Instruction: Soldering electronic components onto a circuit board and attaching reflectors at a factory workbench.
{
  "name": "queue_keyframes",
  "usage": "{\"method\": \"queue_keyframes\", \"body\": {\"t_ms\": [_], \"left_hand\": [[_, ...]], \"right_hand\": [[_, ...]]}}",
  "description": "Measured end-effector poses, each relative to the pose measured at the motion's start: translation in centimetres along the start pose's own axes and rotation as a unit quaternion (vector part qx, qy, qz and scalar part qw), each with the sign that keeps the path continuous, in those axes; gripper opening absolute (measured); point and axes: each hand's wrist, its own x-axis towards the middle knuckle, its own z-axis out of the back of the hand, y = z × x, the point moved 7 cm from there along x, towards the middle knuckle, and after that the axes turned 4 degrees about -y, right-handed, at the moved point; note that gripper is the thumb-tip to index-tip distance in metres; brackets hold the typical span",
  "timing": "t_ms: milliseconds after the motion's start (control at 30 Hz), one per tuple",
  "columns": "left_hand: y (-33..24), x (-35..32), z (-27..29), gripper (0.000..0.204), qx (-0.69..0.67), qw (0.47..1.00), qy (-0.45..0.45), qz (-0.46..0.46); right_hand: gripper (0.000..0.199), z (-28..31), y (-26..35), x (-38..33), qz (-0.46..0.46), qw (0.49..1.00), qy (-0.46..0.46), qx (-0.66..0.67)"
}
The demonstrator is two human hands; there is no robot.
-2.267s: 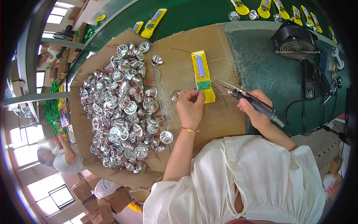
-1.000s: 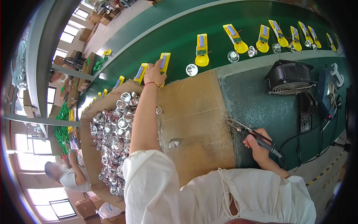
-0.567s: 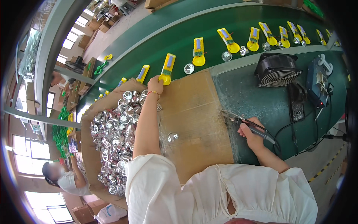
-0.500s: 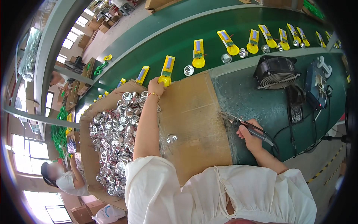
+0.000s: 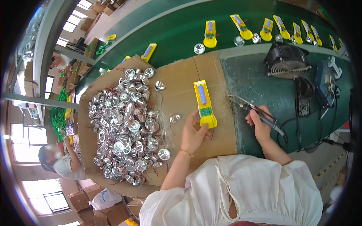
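Head camera: to the left of the left hand, a heap of reflectors (image 5: 134, 126) fills a cardboard tray (image 5: 85, 124), probably set there for easy reach, the cups shiny, cone-shaped and tangled with thin wires; nearer that hand, just left of its fingers, lies a loose reflector (image 5: 174, 119), mirror-bright. At the left hand (image 5: 192, 133), thumb and fingers touch the lower end of a yellow casing (image 5: 204, 104), apparently to steady it, though how firmly they grip cannot be told. The casing, long, shallow and seemingly plastic, lies between the hands on a scuffed cardboard sheet (image 5: 222, 139), carrying a smooth purple cylinder (image 5: 203, 95) and a green circuit board (image 5: 206, 111). Well apart from the left, the right hand (image 5: 261, 126) is closed around the dark handle of a soldering iron (image 5: 270, 122), its slim metal tip held clear of the casing, perhaps to spare the fingers; beyond that hand, a boxy black fan (image 5: 288, 62) shows its round wire grille
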Motion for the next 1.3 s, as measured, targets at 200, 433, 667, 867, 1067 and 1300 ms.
{"method": "queue_keyframes", "body": {"t_ms": [200, 433, 667, 867, 1067, 1300], "left_hand": [[-2.3, -3.0, 6.7, 0.050, 0.435, 0.854, -0.240, -0.156], [-3.1, -0.8, 5.0, 0.021, 0.418, 0.850, -0.193, -0.256], [-1.7, -1.4, 3.6, 0.009, 0.367, 0.875, -0.155, -0.275], [-0.3, -1.2, 5.1, 0.017, 0.226, 0.952, -0.148, -0.147], [0.7, -1.7, 4.2, 0.020, 0.063, 0.991, -0.107, -0.056], [0.2, -1.8, 3.2, 0.017, 0.018, 0.992, -0.110, -0.059]], "right_hand": [[0.014, 0.2, 1.2, -1.6, 0.024, 0.999, 0.016, -0.016], [0.014, 0.0, 0.7, -4.1, -0.007, 0.999, 0.032, -0.008], [0.014, -0.2, 0.6, -4.9, -0.017, 0.998, 0.059, -0.015], [0.014, -0.7, 1.5, -5.1, -0.002, 0.998, 0.068, -0.016], [0.015, -1.9, 2.1, -5.3, 0.017, 0.995, 0.100, -0.024], [0.015, -2.2, 1.5, -5.4, 0.019, 0.992, 0.118, -0.043]]}}
